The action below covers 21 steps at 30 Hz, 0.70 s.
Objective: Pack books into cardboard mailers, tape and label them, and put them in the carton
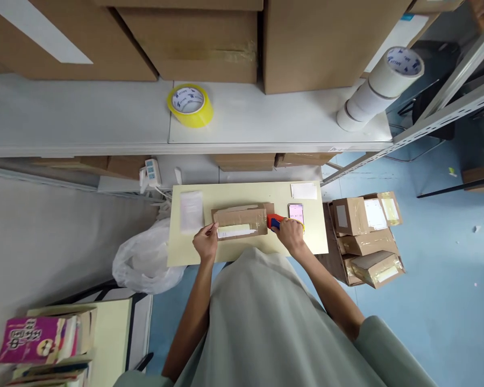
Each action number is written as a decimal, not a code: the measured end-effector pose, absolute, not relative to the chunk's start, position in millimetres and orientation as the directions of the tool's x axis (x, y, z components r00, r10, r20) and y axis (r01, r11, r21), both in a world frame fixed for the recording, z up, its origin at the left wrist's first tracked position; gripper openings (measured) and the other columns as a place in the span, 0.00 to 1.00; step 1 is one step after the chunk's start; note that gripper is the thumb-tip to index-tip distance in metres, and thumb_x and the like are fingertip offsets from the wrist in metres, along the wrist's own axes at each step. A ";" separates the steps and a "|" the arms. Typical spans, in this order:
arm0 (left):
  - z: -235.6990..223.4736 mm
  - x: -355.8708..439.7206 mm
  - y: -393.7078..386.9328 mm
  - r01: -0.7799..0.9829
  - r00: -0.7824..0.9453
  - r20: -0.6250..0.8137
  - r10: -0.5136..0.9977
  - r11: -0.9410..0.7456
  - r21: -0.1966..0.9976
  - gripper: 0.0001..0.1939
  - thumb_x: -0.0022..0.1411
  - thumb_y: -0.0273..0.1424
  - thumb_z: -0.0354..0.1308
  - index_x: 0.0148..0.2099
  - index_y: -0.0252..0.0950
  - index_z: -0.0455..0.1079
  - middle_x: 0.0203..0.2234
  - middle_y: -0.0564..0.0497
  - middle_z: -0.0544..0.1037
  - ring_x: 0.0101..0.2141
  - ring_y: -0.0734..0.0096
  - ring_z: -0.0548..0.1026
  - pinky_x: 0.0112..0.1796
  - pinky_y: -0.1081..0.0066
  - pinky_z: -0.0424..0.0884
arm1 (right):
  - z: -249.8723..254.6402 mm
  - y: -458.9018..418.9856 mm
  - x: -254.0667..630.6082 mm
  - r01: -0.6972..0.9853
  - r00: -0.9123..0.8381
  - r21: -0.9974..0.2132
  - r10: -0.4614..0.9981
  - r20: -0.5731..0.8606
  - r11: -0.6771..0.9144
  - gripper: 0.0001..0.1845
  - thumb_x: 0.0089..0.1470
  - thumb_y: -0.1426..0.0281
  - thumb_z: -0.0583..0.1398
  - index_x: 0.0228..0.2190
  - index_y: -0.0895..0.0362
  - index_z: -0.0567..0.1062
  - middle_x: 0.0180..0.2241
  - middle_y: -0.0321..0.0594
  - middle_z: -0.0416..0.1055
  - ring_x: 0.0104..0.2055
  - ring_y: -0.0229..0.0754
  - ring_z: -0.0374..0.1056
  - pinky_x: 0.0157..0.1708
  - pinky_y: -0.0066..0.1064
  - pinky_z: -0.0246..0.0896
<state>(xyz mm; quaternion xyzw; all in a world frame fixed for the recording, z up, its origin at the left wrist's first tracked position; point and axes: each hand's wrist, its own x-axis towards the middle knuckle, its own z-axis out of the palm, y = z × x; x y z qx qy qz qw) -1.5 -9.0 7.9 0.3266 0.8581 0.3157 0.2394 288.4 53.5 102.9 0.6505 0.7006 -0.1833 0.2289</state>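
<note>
A long, narrow cardboard box (242, 216) with a pale label (237, 231) and shiny tape lies on the cream tabletop (250, 194). At the box's front left corner, my left hand (206, 241) pinches the edge with its fingertips. My right hand (290, 234) is closed round a red and blue tape dispenser (275, 221), held against the right end of the box. Part of the dispenser is hidden under the hand. Just beyond it lies a phone (296, 210) with a lit pink screen.
Right of the table, several taped boxes (367, 242) are piled in a carton. A white plastic bag (145, 258) hangs at the left. The shelf (266, 121) ahead carries a yellow tape roll (190, 106), stacked white rolls (379, 88) and large cartons (193, 45).
</note>
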 end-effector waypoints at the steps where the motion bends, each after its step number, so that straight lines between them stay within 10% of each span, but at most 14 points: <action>1: 5.8 -3.2 -5.4 0.412 -0.667 -0.201 0.717 0.581 0.702 0.18 0.64 0.45 0.63 0.44 0.37 0.85 0.37 0.46 0.89 0.40 0.56 0.85 0.46 0.64 0.78 | 101.9 55.7 287.6 0.995 -0.047 0.044 0.833 -0.552 0.086 0.26 0.73 0.54 0.60 0.48 0.67 0.80 0.38 0.61 0.82 0.42 0.57 0.83 0.36 0.36 0.70; 13: 4.2 -15.0 31.4 0.536 -0.578 -0.165 0.799 0.524 0.662 0.15 0.66 0.40 0.60 0.42 0.38 0.84 0.39 0.43 0.87 0.40 0.54 0.84 0.44 0.63 0.77 | 91.1 102.1 254.8 0.990 -0.091 0.030 0.791 -0.606 0.137 0.10 0.67 0.71 0.63 0.43 0.64 0.83 0.40 0.59 0.84 0.45 0.53 0.83 0.37 0.33 0.68; 21: 48.9 -7.2 66.2 0.549 -0.524 -0.005 0.852 0.342 0.763 0.14 0.66 0.35 0.61 0.50 0.36 0.80 0.47 0.39 0.84 0.45 0.52 0.84 0.51 0.56 0.79 | 185.4 101.2 276.1 0.999 -0.041 -0.009 0.905 -0.423 0.041 0.23 0.75 0.55 0.57 0.49 0.61 0.80 0.44 0.58 0.84 0.48 0.55 0.83 0.41 0.34 0.70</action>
